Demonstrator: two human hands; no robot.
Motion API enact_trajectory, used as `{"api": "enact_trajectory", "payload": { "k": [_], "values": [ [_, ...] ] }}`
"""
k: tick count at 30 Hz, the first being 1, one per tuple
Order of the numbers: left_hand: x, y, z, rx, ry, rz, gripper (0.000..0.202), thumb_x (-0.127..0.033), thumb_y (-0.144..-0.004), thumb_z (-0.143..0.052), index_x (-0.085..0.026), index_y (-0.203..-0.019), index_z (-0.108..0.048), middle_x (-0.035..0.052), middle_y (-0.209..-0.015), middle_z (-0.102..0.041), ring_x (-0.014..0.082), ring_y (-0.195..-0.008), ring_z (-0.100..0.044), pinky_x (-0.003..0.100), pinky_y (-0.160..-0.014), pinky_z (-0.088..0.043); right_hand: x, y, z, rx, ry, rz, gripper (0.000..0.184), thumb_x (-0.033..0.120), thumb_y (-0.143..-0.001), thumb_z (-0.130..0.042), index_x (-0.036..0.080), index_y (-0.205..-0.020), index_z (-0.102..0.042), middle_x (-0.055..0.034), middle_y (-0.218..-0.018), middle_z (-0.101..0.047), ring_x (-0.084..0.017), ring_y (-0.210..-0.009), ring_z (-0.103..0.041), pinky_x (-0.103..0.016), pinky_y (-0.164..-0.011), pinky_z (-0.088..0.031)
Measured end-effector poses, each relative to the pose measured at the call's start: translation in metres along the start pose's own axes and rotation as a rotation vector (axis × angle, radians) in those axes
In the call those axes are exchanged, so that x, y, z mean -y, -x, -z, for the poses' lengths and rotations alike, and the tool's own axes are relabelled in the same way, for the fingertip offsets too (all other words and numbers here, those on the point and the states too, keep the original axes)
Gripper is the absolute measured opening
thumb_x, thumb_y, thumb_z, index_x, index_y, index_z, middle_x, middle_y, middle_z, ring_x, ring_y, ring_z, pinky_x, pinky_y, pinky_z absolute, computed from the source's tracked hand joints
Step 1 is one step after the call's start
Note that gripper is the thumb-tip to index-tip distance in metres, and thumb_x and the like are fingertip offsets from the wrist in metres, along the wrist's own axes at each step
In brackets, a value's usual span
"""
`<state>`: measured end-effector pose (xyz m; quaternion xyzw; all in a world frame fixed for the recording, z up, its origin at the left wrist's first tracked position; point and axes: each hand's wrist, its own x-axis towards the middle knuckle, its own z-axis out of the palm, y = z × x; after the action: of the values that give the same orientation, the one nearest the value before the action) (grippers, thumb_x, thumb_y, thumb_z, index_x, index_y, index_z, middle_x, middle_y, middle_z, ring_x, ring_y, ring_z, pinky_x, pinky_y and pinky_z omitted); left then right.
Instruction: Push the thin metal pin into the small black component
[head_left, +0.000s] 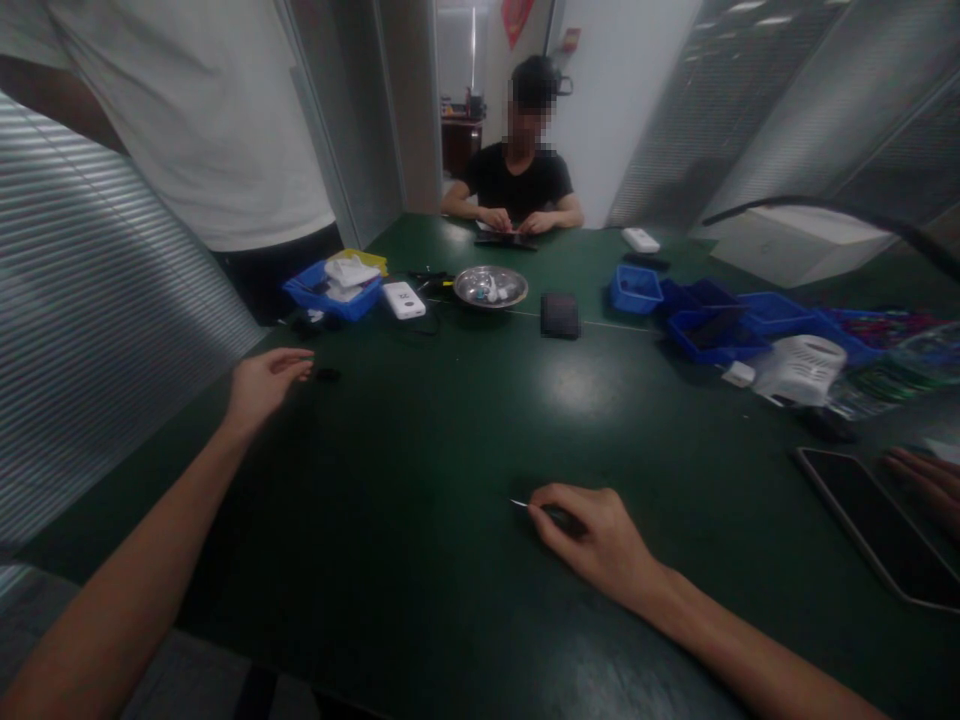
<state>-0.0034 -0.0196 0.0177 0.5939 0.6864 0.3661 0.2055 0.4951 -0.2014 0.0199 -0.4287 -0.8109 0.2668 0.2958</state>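
- Head camera, lower middle of the frame: the right hand (600, 540) rests on the green table (450, 420). Its fingers are curled close together and pinch a thin tool (523, 504). The silver tip pokes out to the left, just over the table.
- Left of the middle, the left hand (262, 385) lies with its fingers held out loosely and holds nothing. Its fingertips are just beside a small black piece (326, 375) but do not touch it.
- Further up the table are a metal bowl (491, 287), a white box (403, 300) and a black case (559, 315).
- A blue tray (330, 295) sits upper left, and more blue trays (720, 325) sit to the right.
- At the lower right lies a dark phone (877, 520), with another person's hand (926, 480) near it.
- A person in a black shirt (517, 180) sits at the far end of the table.
- A person in a white shirt (210, 110) stands at the upper left.
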Motion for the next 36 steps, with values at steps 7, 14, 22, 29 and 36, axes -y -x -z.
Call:
{"api": "enact_trajectory", "payload": {
  "k": [7,14,22,29,36],
  "values": [
    [-0.001,0.000,-0.011,0.069,-0.048,-0.054,0.041,-0.049,-0.081,-0.073,-0.022,-0.112,-0.076,0.0078,-0.120,-0.073,0.0286,-0.109,-0.067,0.039,-0.095,-0.052,-0.001,0.002,-0.001,0.001,0.001,-0.006,0.015,0.028,-0.101,-0.057,0.021,-0.099,-0.070,-0.0019,-0.085,-0.074,-0.013,-0.066,-0.069,-0.022,-0.058,-0.051],
    [0.002,-0.001,-0.008,0.079,-0.006,0.019,0.050,-0.053,-0.078,-0.074,-0.024,-0.118,-0.075,0.0070,-0.116,-0.075,0.0289,-0.108,-0.069,0.038,-0.093,-0.053,-0.003,0.002,-0.001,0.007,0.016,-0.006,0.016,0.029,-0.101,-0.056,0.021,-0.099,-0.070,-0.0012,-0.083,-0.074,-0.012,-0.062,-0.068,-0.022,-0.056,-0.050],
    [-0.001,0.000,-0.007,0.172,-0.085,0.019,0.047,-0.054,-0.077,-0.076,-0.025,-0.114,-0.078,0.0057,-0.116,-0.075,0.0278,-0.103,-0.069,0.039,-0.093,-0.053,-0.001,0.001,0.000,0.021,0.006,-0.009,0.017,0.029,-0.102,-0.055,0.021,-0.100,-0.070,-0.0027,-0.086,-0.075,-0.013,-0.065,-0.070,-0.022,-0.058,-0.052],
    [0.003,-0.007,-0.006,0.184,-0.049,0.057,0.048,-0.053,-0.072,-0.080,-0.025,-0.112,-0.079,0.0069,-0.120,-0.075,0.0300,-0.111,-0.067,0.042,-0.101,-0.050,-0.001,0.002,-0.001,0.031,0.009,-0.017,0.016,0.028,-0.102,-0.055,0.021,-0.100,-0.069,-0.0026,-0.087,-0.074,-0.014,-0.066,-0.070,-0.022,-0.058,-0.051],
    [0.000,-0.015,-0.008,0.196,0.027,0.146,0.039,-0.039,-0.070,-0.084,-0.022,-0.105,-0.081,0.0067,-0.119,-0.076,0.0306,-0.119,-0.064,0.043,-0.108,-0.044,-0.002,0.003,-0.001,0.033,0.003,-0.026,0.015,0.029,-0.102,-0.056,0.021,-0.099,-0.069,-0.0008,-0.085,-0.073,-0.012,-0.063,-0.067,-0.023,-0.057,-0.048]
  ]
}}
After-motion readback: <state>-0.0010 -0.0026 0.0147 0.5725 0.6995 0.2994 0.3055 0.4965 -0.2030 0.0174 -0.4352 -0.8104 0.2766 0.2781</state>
